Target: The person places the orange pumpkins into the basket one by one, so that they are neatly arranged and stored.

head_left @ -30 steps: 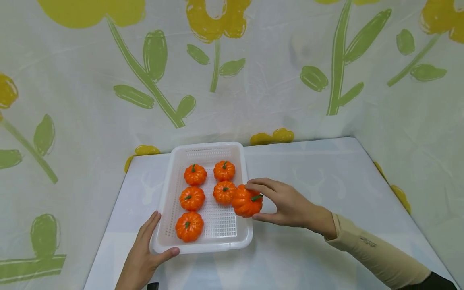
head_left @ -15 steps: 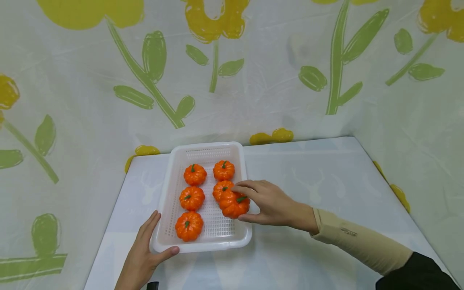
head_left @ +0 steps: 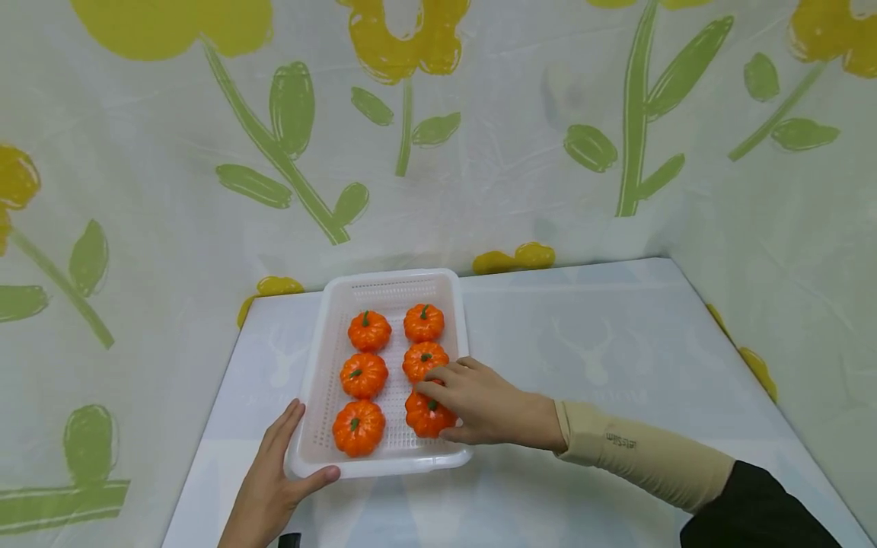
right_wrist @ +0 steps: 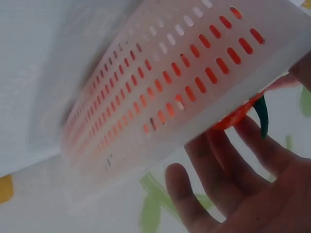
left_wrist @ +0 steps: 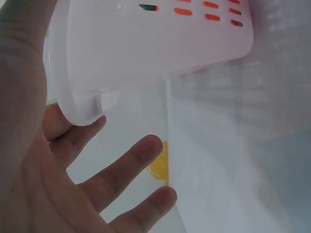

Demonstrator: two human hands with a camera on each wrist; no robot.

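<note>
A white plastic basket (head_left: 397, 466) with slotted sides holds several small orange pumpkins with green stems, standing in two columns. My right hand (head_left: 489, 407) reaches over the right rim and grips the nearest pumpkin (head_left: 426, 417) of the right column, fingers on its far side and thumb at its near side. In the right wrist view, part of that pumpkin (right_wrist: 233, 118) and its stem show above the rim between the fingers. My left hand (head_left: 270, 472) holds the near left corner of the basket, thumb on the front rim, fingers along the left side; two fingertips (left_wrist: 97, 125) meet the rim.
The basket stands on a pale table (head_left: 582, 335) toward its back edge. A curtain (head_left: 507, 152) printed with yellow flowers rises behind and at both sides. A small black object (head_left: 289, 540) shows at the bottom edge by the left wrist.
My right hand has carried the pumpkin left and toward me, from over the right rim down into the near right part of the basket. The left hand stays at its corner.
</note>
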